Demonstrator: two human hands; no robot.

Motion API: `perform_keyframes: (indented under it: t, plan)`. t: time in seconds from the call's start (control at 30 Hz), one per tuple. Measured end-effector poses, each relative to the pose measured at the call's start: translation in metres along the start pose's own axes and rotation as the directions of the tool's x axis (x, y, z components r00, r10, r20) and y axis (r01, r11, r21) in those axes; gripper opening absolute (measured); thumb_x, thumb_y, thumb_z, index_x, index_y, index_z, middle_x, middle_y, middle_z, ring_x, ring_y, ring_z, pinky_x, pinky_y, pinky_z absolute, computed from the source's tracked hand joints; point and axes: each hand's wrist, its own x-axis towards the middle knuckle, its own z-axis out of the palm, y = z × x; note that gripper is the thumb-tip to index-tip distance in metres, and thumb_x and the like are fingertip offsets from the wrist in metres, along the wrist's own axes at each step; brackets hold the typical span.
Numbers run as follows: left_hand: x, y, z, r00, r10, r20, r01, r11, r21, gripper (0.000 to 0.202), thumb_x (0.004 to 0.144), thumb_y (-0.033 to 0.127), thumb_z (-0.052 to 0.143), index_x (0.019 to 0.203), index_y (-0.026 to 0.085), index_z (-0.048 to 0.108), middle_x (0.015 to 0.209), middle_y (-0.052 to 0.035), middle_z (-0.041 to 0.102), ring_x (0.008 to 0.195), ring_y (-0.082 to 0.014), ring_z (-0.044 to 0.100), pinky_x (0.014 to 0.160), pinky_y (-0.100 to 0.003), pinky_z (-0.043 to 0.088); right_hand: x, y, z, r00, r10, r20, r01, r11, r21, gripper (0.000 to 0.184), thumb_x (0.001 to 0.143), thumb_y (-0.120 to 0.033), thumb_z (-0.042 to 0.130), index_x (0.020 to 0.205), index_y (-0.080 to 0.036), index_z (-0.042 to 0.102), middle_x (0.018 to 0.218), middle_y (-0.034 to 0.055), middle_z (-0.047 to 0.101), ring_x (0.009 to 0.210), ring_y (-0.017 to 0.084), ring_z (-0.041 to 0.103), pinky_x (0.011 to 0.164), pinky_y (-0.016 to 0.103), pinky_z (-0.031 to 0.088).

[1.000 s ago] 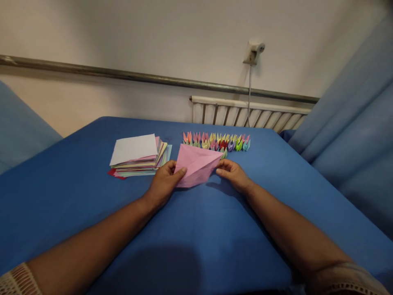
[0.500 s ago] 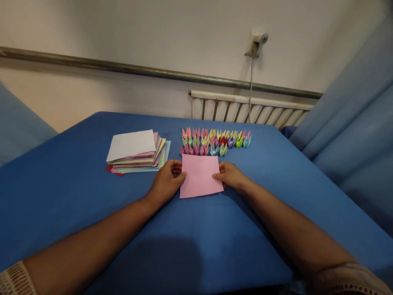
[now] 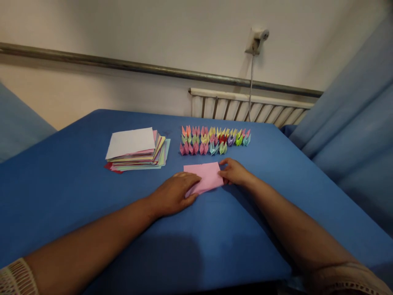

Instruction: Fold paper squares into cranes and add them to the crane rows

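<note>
A pink sheet of paper (image 3: 206, 176) lies folded in half on the blue table (image 3: 76, 196). My left hand (image 3: 175, 194) rests flat on its near left part, fingers stretched out and pressing down. At the sheet's right edge, my right hand (image 3: 235, 172) pinches the paper with its fingertips. Just beyond the sheet stand rows of small folded paper pieces (image 3: 215, 140) in many colours.
A stack of coloured paper squares (image 3: 136, 149) with a white sheet on top lies at the back left of the table. Behind the table are a radiator (image 3: 245, 110), a metal rail on the wall and a socket with a cord. Blue fabric hangs at the right.
The pink sheet was held up, then laid flat as a square, and is now folded in half. My left hand moved from its left edge onto its top.
</note>
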Motion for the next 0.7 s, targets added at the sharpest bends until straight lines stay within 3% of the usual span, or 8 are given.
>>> perform_keyframes:
  t: [0.07, 0.13, 0.2, 0.27, 0.33, 0.43, 0.6, 0.7]
  plan:
    - [0.001, 0.0, -0.001, 0.999, -0.033, -0.005, 0.033, 0.999, 0.004, 0.042, 0.085, 0.033, 0.051, 0.125, 0.019, 0.054, 0.122, -0.009, 0.063, 0.112, -0.0263, 0.057, 0.1, -0.041, 0.041, 0.001, 0.0, -0.003, 0.97, -0.18, -0.162, 0.16, 0.979, -0.128, 0.041, 0.07, -0.009, 0.058, 0.11, -0.018, 0.056, 0.075, 0.0017, 0.068, 0.065, 0.015, 0.062, 0.066, 0.029, 0.051]
    - [0.001, 0.001, -0.003, 1.0, -0.028, -0.012, 0.028, 1.0, -0.003, 0.041, 0.083, 0.031, 0.054, 0.121, 0.02, 0.056, 0.119, -0.0082, 0.064, 0.11, -0.0264, 0.057, 0.099, -0.041, 0.041, -0.002, -0.002, -0.008, 0.923, -0.358, -0.144, 0.335, 0.929, -0.159, 0.04, 0.071, -0.008, 0.054, 0.109, -0.018, 0.058, 0.098, 0.005, 0.068, 0.088, 0.017, 0.064, 0.083, 0.032, 0.049]
    - [0.001, 0.003, -0.003, 1.0, -0.019, -0.023, 0.018, 1.0, -0.018, 0.035, 0.082, 0.028, 0.054, 0.115, 0.02, 0.059, 0.114, -0.0078, 0.066, 0.107, -0.0253, 0.059, 0.098, -0.04, 0.041, -0.01, -0.008, -0.015, 0.873, -0.474, 0.116, 0.485, 0.869, -0.097, 0.041, 0.072, -0.011, 0.056, 0.112, -0.019, 0.059, 0.113, 0.0055, 0.065, 0.107, 0.019, 0.06, 0.094, 0.035, 0.044]
    - [0.002, 0.004, -0.003, 0.998, -0.039, -0.042, 0.037, 0.999, -0.038, 0.029, 0.082, 0.024, 0.051, 0.109, 0.02, 0.062, 0.105, -0.0073, 0.068, 0.1, -0.0234, 0.061, 0.092, -0.037, 0.044, -0.021, -0.015, -0.02, 0.755, -0.482, 0.446, 0.553, 0.833, -0.036, 0.053, 0.074, -0.022, 0.065, 0.126, -0.021, 0.053, 0.128, 0.0061, 0.058, 0.118, 0.022, 0.054, 0.1, 0.037, 0.041]
    - [0.002, 0.004, -0.002, 0.995, -0.078, -0.059, 0.074, 0.995, -0.066, 0.027, 0.083, 0.023, 0.049, 0.105, 0.02, 0.064, 0.097, -0.0065, 0.069, 0.092, -0.0218, 0.062, 0.085, -0.035, 0.046, -0.031, -0.02, -0.023, 0.706, -0.442, 0.553, 0.583, 0.806, -0.101, 0.073, 0.067, -0.033, 0.075, 0.134, -0.022, 0.047, 0.137, 0.007, 0.051, 0.127, 0.023, 0.046, 0.105, 0.037, 0.036]
    - [0.003, 0.005, -0.001, 0.989, -0.127, -0.081, 0.116, 0.985, -0.129, 0.024, 0.084, 0.024, 0.047, 0.1, 0.018, 0.065, 0.095, -0.0059, 0.07, 0.086, -0.0198, 0.063, 0.079, -0.032, 0.047, -0.035, -0.021, -0.02, 0.71, -0.424, 0.562, 0.629, 0.741, -0.236, 0.08, 0.063, -0.036, 0.08, 0.134, -0.022, 0.047, 0.141, 0.0084, 0.045, 0.134, 0.024, 0.038, 0.109, 0.038, 0.031]
    - [0.003, 0.004, -0.002, 0.989, -0.135, -0.058, 0.121, 0.972, -0.2, 0.023, 0.088, 0.034, 0.048, 0.094, 0.018, 0.062, 0.102, -0.0066, 0.068, 0.088, -0.0193, 0.063, 0.078, -0.031, 0.048, -0.03, -0.017, -0.014, 0.725, -0.428, 0.539, 0.664, 0.642, -0.383, 0.046, 0.069, -0.025, 0.076, 0.112, -0.021, 0.061, 0.138, 0.0088, 0.047, 0.132, 0.023, 0.038, 0.109, 0.04, 0.029]
    - [0.001, 0.004, -0.006, 0.998, -0.056, -0.009, 0.054, 0.989, -0.141, 0.037, 0.081, 0.043, 0.059, 0.109, 0.018, 0.059, 0.108, -0.0077, 0.066, 0.097, -0.0229, 0.061, 0.086, -0.035, 0.047, -0.035, -0.02, -0.014, 0.735, -0.378, 0.564, 0.644, 0.648, -0.406, 0.063, 0.064, -0.035, 0.08, 0.121, -0.022, 0.056, 0.143, 0.0099, 0.041, 0.135, 0.026, 0.034, 0.11, 0.042, 0.028]
